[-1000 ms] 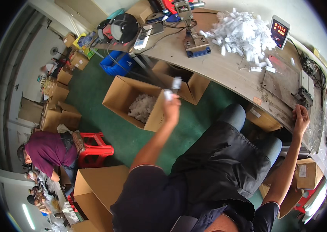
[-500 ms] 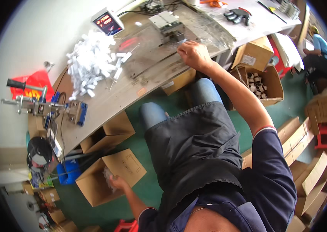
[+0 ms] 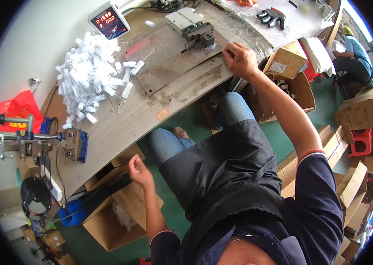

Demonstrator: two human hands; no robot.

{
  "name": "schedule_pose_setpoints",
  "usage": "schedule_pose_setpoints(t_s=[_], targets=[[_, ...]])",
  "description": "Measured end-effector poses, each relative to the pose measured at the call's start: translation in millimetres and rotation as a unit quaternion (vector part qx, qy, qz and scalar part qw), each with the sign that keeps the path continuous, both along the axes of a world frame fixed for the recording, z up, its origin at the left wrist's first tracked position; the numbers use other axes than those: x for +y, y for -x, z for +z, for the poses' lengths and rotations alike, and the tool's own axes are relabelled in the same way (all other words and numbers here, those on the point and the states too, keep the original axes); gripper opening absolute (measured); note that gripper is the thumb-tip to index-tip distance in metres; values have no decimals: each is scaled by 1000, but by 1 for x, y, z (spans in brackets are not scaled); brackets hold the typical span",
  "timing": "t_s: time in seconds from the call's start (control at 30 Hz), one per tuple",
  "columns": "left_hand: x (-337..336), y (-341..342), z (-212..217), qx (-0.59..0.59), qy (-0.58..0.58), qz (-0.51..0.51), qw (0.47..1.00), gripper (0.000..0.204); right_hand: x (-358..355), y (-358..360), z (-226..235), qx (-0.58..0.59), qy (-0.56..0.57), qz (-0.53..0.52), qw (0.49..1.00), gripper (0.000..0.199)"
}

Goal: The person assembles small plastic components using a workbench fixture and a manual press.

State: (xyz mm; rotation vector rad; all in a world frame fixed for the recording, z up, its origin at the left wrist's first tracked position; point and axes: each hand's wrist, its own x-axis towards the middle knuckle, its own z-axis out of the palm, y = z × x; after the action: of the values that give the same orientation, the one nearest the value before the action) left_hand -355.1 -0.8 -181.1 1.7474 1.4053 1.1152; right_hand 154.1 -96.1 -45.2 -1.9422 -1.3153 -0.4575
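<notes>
My left hand (image 3: 141, 173) is raised between the bench edge and a cardboard box, fingers partly stretched, with nothing visible in it. Inside that cardboard box (image 3: 102, 227) on the floor lies a clump of white brushes (image 3: 124, 215). At the bench's front edge, my right hand (image 3: 242, 61) is closed, its fingers curled under; whatever they may hold is hidden. Just left of it stands a small metal clamping fixture (image 3: 198, 35) on a steel plate (image 3: 160, 66). A big pile of small white brushes with twisted wire stems (image 3: 87, 75) covers the bench's left part.
A counter box with red digits (image 3: 109, 22) stands behind the pile. A lever clamp (image 3: 32, 139) is at the bench's left end. A black-grey glove (image 3: 271, 18) lies at the back right. Cartons (image 3: 286, 59) stand beside my right arm. Another person (image 3: 354, 55) sits far right.
My left hand has come up out of the floor box, leaving white brushes inside. My right hand has drawn back from the fixture to the bench edge. The view has shifted slightly.
</notes>
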Motion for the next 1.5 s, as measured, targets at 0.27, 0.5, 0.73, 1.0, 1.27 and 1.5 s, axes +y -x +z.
schedule_pose_setpoints(t_s=[0.27, 0.5, 0.73, 1.0, 1.27, 1.5], targets=[[4, -94, 10, 117, -163, -255, 946, 8, 2, 1, 2, 2, 35, -44, 998, 7], [6, -111, 10, 81, -112, -318, 938, 8, 7, -1, -6, -10, 35, -49, 998, 7], [-5, -152, 17, 137, -137, -359, 913, 8, 2, -10, -8, -24, -7, -51, 998, 11], [-23, -171, 17, 239, -149, -376, 883, 10, -13, 0, -35, 67, -254, 44, 964, 19], [-23, -167, 29, 365, -151, -346, 851, 15, -96, 107, -128, 160, 58, 333, 928, 23], [-24, -182, 34, 412, -97, -347, 837, 18, -135, 162, -141, 141, 558, 548, 607, 31]])
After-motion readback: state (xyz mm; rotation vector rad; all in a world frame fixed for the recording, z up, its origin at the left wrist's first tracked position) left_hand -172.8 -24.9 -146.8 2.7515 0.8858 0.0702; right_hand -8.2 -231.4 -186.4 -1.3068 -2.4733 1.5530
